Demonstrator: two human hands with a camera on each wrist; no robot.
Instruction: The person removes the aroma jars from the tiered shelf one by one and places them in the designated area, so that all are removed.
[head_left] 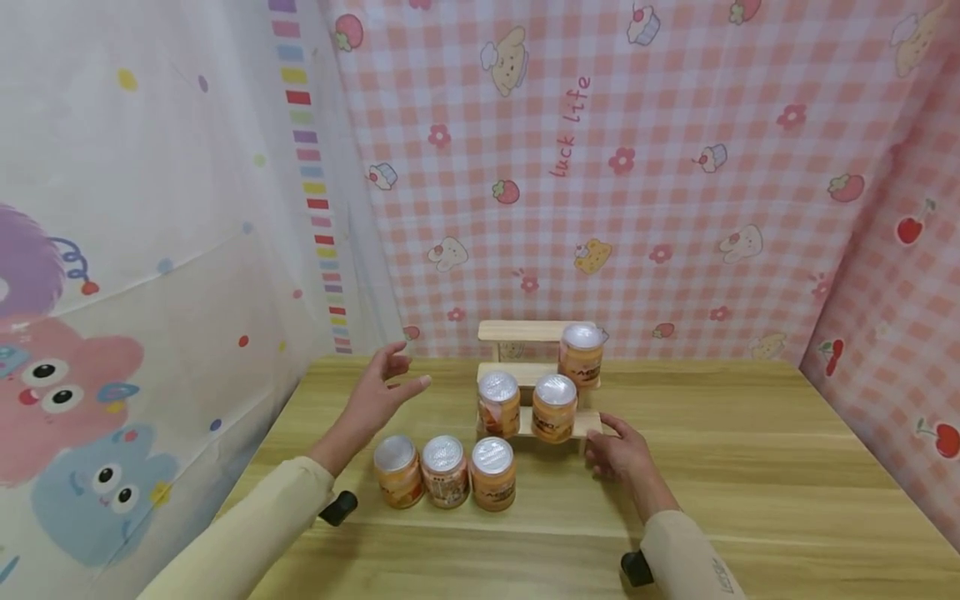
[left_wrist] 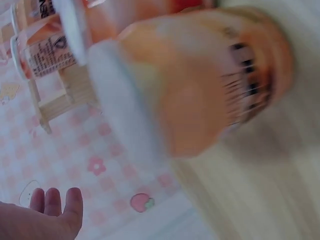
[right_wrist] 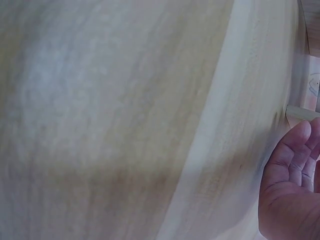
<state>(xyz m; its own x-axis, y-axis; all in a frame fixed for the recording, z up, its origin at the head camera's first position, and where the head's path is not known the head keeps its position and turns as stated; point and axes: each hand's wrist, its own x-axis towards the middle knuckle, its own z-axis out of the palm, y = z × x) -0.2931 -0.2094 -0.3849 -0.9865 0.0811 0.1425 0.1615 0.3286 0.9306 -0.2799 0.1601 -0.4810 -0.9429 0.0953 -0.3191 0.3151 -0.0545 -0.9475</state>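
Observation:
A three-step wooden stand (head_left: 502,331) holds several small orange cans with silvery lids. One can (head_left: 581,357) is on the middle step at the right. Two more cans, the left one (head_left: 498,406) and the right one (head_left: 554,408), are on the lowest step. My right hand (head_left: 622,454) grips the right end of that step, its fingers curled at the corner. Left of the stand, my left hand (head_left: 375,400) hovers with fingers and thumb spread, holding nothing. Below it, three cans, including the nearest one (head_left: 399,472), stand in a row on the table.
The wood-grain table (head_left: 720,483) extends right and forward of the stand. A pink checked cloth (head_left: 637,208) hangs close behind the stand. At the left hangs a white cloth (head_left: 202,333) with cartoon figures. A black wrist strap piece shows under each sleeve.

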